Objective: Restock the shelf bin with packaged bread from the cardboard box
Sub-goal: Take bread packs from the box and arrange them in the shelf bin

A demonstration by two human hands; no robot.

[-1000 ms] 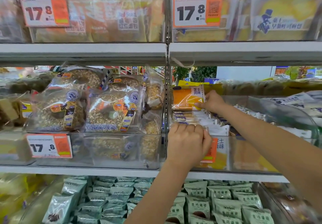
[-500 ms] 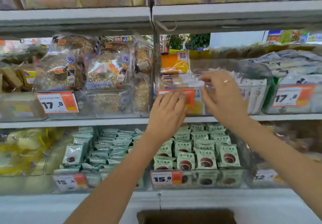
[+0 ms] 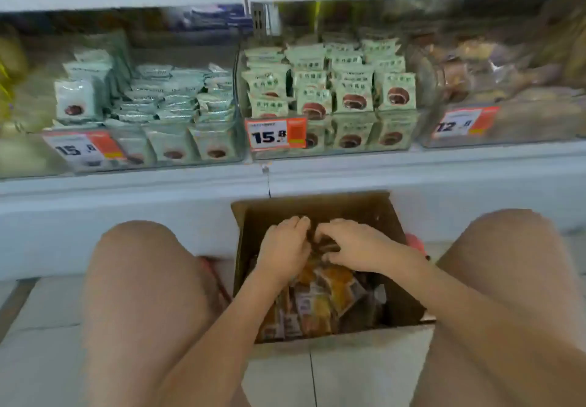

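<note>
Head view: left hand and right hand close together, fingers curled into bread packets inside cardboard box; actual hold impossible to tell. Likely risk: squashing soft bread, dropping loose packets.

A pale tiled floor fills the lower frame, with an open cardboard box standing on it at centre. Across the upper frame, a white shelf carries clear bins of packaged bread.
</note>
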